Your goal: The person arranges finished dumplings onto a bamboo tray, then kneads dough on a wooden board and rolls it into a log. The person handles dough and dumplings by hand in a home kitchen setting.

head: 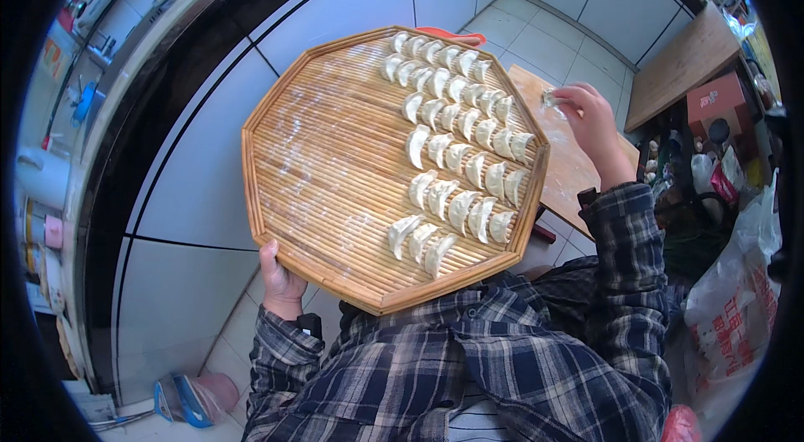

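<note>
An octagonal bamboo tray is held in front of my body, its slatted surface dusted with white flour. Rows of crescent-shaped dumplings lie along its right side. My left hand grips the near-left rim, thumb on top and fingers hidden beneath. Beyond the right rim, my right hand pinches a small dumpling between thumb and fingertips. Under that hand is a floured wooden board, partly covered by the tray.
A red plastic item shows behind the tray's far rim. White cabinet fronts and a counter run along the left. At the right are a reddish box, a brown wooden panel and plastic bags. White floor tiles lie below.
</note>
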A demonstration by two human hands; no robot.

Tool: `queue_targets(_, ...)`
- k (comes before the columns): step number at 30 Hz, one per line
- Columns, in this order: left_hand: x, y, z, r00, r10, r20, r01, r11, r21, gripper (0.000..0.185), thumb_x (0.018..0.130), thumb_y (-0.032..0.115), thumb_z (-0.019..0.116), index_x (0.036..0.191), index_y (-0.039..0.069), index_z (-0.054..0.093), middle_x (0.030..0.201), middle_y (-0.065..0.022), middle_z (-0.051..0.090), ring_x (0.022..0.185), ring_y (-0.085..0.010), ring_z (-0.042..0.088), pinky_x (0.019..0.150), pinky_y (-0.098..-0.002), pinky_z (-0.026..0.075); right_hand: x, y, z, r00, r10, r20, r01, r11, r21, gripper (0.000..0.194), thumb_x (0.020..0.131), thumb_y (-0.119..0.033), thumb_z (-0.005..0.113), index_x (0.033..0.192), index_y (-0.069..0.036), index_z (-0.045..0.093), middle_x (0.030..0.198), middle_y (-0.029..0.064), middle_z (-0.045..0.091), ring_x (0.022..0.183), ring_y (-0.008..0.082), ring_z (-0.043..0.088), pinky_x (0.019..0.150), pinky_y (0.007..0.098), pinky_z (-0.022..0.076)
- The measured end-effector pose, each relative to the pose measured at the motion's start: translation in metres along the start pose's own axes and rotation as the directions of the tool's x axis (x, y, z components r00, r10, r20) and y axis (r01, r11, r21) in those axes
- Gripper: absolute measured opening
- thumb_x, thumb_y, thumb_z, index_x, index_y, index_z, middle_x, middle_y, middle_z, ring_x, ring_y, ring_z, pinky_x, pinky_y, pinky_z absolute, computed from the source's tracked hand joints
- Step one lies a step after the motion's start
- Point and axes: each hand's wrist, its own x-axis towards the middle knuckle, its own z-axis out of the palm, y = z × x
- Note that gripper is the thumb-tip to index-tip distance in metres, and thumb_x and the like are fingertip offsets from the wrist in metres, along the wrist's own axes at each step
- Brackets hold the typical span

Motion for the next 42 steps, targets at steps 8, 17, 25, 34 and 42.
queue_targets(8,-0.001,0.003,0.007,0.999,-0.035,0.039,0.035,0.999,0.001,0.071,0.087,0.035,0.062,0.143,-0.001,0.036,0.136,-0.0180,0.053,0.123,-0.0300,0.054,0.106,-0.0432,0.045,0.016,-0.178,0.053,0.735,-0.541,0.409,0.361,0.822,0.439,0.016,0.081,0.000,0.068,0.095,-0.005,0.071,0.096,0.0095,0.066,0.094,0.0293,0.063,0.082,0.0377,0.0530)
queue_targets(17,-0.001,0.002,0.006,0.998,-0.065,0.024,0.066,0.996,-0.066,0.072,0.086,0.032,0.063,0.144,0.000,0.036,0.137,-0.0173,0.052,0.124,-0.0306,0.053,0.106,-0.0441,0.044,0.021,-0.197,0.101,0.474,-0.665,0.577,0.555,0.735,0.389,0.029,0.074,0.006,0.066,0.101,-0.004,0.072,0.105,0.0104,0.068,0.099,0.0292,0.064,0.086,0.0377,0.0538)
queue_targets(25,0.000,0.002,0.009,0.999,-0.041,-0.022,0.040,0.999,-0.024,0.068,0.088,0.034,0.058,0.141,-0.003,0.039,0.133,-0.0188,0.056,0.118,-0.0303,0.059,0.100,-0.0421,0.051,0.035,-0.199,0.090,0.565,-0.630,0.533,0.519,0.774,0.363,0.029,0.076,0.006,0.064,0.103,-0.001,0.070,0.109,0.0126,0.068,0.103,0.0307,0.063,0.090,0.0397,0.0528)
queue_targets(34,-0.002,0.002,0.008,0.997,-0.075,-0.021,0.075,0.997,-0.029,0.073,0.086,0.034,0.062,0.143,-0.002,0.036,0.136,-0.0181,0.052,0.122,-0.0311,0.055,0.105,-0.0440,0.046,0.025,-0.199,0.117,0.431,-0.669,0.605,0.521,0.732,0.439,0.027,0.071,0.009,0.059,0.095,0.000,0.068,0.094,0.0127,0.067,0.094,0.0337,0.062,0.084,0.0405,0.0527)
queue_targets(42,-0.002,0.002,0.007,0.996,-0.083,-0.016,0.082,0.996,-0.040,0.074,0.085,0.034,0.063,0.144,0.000,0.035,0.137,-0.0177,0.051,0.124,-0.0314,0.053,0.106,-0.0445,0.045,0.033,-0.202,0.100,0.517,-0.630,0.580,0.425,0.777,0.465,0.027,0.074,0.008,0.062,0.098,-0.001,0.071,0.104,0.0120,0.070,0.100,0.0306,0.065,0.088,0.0375,0.0540)
